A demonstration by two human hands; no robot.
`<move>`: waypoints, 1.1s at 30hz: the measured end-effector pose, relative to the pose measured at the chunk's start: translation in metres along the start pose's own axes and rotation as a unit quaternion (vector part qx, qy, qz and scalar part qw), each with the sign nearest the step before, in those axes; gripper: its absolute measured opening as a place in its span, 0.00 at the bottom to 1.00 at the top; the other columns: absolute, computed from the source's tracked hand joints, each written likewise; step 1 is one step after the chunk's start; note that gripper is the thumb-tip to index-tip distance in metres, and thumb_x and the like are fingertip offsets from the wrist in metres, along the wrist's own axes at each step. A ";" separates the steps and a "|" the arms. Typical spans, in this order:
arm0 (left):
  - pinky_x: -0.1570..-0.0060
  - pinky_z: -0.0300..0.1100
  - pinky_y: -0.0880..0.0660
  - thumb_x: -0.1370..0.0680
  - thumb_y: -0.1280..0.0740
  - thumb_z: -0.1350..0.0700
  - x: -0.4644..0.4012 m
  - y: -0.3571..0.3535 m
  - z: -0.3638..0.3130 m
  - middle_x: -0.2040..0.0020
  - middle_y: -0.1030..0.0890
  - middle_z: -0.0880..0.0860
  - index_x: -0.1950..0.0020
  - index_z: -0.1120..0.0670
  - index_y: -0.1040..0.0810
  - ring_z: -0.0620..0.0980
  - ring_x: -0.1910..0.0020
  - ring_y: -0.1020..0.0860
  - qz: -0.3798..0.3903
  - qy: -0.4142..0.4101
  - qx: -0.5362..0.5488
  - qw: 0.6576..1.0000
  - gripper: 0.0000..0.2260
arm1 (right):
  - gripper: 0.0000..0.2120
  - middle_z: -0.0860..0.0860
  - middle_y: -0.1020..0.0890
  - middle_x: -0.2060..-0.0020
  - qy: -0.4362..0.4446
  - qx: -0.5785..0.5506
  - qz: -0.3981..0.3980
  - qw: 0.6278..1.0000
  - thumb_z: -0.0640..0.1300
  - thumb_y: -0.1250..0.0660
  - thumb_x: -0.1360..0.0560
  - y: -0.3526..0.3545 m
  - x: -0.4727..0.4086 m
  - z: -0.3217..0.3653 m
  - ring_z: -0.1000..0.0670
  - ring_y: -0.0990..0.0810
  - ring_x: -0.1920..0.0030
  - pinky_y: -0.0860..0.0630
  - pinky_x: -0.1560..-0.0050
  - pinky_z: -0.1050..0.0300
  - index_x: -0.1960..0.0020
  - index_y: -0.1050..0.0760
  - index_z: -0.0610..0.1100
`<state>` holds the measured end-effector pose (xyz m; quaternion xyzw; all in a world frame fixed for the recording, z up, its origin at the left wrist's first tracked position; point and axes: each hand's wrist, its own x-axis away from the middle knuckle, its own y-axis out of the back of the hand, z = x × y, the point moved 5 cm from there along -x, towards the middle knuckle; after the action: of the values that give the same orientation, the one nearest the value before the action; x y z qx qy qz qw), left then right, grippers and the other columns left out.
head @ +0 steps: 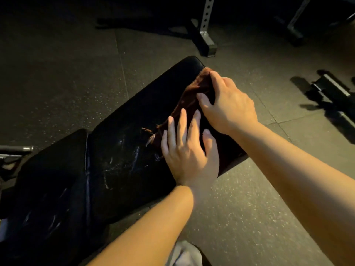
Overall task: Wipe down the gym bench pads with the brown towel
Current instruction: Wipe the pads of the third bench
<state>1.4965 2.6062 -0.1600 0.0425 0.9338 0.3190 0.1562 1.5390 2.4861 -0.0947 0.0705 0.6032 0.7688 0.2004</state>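
Two bare forearms reach in from the bottom edge, above a pale, blurred shape cut off at the frame's foot that cannot be identified. Nearest lies the shorter seat pad of the black gym bench, its lower left lost in shadow; a seam divides it from the long back pad, whose surface shows whitish scuffs or streaks. The left hand lies flat on the near end of the brown towel, fingers straight and spread, pressing rather than gripping. Just beyond, the right hand rests on the towel's far part, its fingers bent over the bunched cloth; whether they pinch it is hard to tell. The towel runs along the back pad's right side toward its far end, largely hidden under both hands, a frayed thread and small tag showing at its near corner. No writing is readable anywhere. A metal bar end is cut off at left. Farther off on the speckled rubber floor stand a perforated rack upright and dim dark equipment at right.
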 end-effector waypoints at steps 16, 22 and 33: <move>0.29 0.57 0.33 0.17 0.55 0.42 0.035 0.027 -0.001 0.31 0.23 0.58 0.26 0.57 0.29 0.58 0.30 0.27 -0.042 -0.131 0.029 0.990 0.29 | 0.21 0.48 0.31 0.27 0.056 0.127 -0.144 0.980 0.54 0.48 0.17 -0.003 0.107 0.001 0.42 0.31 0.32 0.29 0.38 0.49 0.28 0.31 0.48; 0.29 0.50 0.37 0.16 0.65 0.40 0.079 0.025 0.030 0.27 0.27 0.55 0.23 0.54 0.33 0.54 0.27 0.30 0.034 -0.202 -0.162 0.965 0.33 | 0.15 0.47 0.18 0.42 0.135 0.012 -0.343 0.929 0.48 0.41 0.20 -0.032 0.156 -0.010 0.42 0.28 0.31 0.37 0.28 0.39 0.45 0.19 0.43; 0.36 0.53 0.27 0.20 0.53 0.35 0.060 0.026 0.024 0.29 0.27 0.61 0.24 0.60 0.36 0.60 0.31 0.27 0.090 -0.229 -0.278 0.929 0.35 | 0.17 0.48 0.17 0.45 0.269 -0.028 -0.344 0.899 0.49 0.43 0.18 -0.015 0.131 -0.022 0.44 0.23 0.37 0.32 0.33 0.45 0.46 0.18 0.44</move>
<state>1.4467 2.6512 -0.1777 0.1534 0.7389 0.5601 0.3417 1.4152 2.5206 -0.1328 -0.3560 0.5992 0.6583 0.2845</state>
